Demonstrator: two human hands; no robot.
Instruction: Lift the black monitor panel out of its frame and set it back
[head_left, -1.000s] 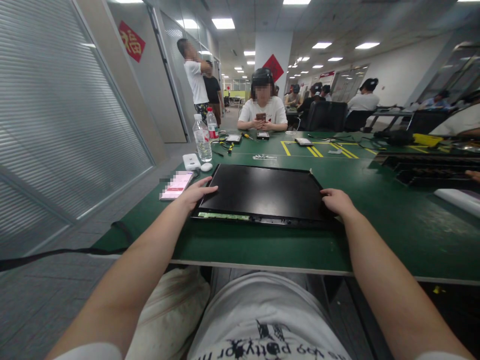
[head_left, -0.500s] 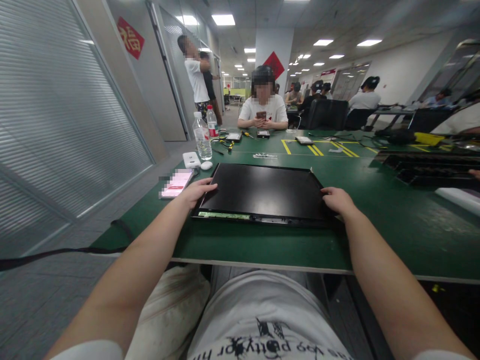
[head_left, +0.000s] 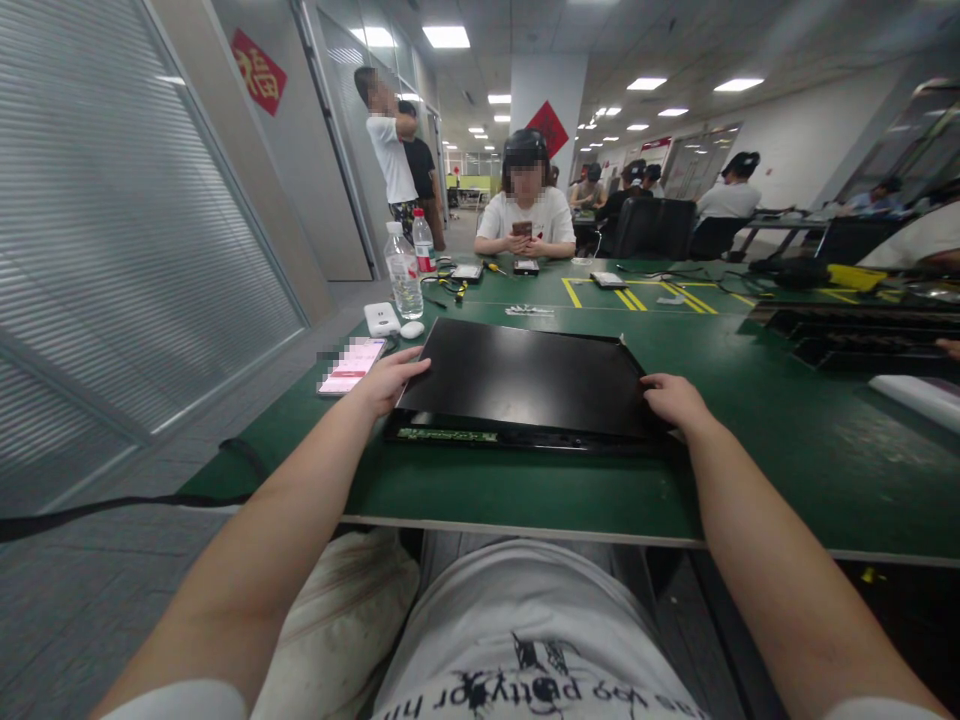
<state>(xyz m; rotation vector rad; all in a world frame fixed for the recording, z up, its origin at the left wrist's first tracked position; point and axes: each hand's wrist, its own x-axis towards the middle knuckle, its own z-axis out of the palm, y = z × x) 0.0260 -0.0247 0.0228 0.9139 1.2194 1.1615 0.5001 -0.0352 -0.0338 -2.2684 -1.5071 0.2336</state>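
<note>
A flat black screen panel [head_left: 525, 375] lies tilted over a black frame [head_left: 540, 440], its left side raised. Along the frame's near edge a green circuit strip [head_left: 448, 435] shows. My left hand [head_left: 396, 378] grips the panel's left edge, thumb on top and fingers underneath. My right hand [head_left: 675, 400] is closed at the right edge of the panel, with the fingertips partly hidden; whether it also pinches the frame I cannot tell.
On the green table [head_left: 525, 490], left of the panel, are a lit phone [head_left: 352, 365], a white charger-like box [head_left: 382, 319] and a water bottle [head_left: 405, 275]. Dark panels [head_left: 847, 335] lie at the right. Across the table sits a person [head_left: 525, 210] holding a phone.
My left hand has lifted the left side of the screen panel, opening a gap above the frame. My right hand has stayed at the right edge.
</note>
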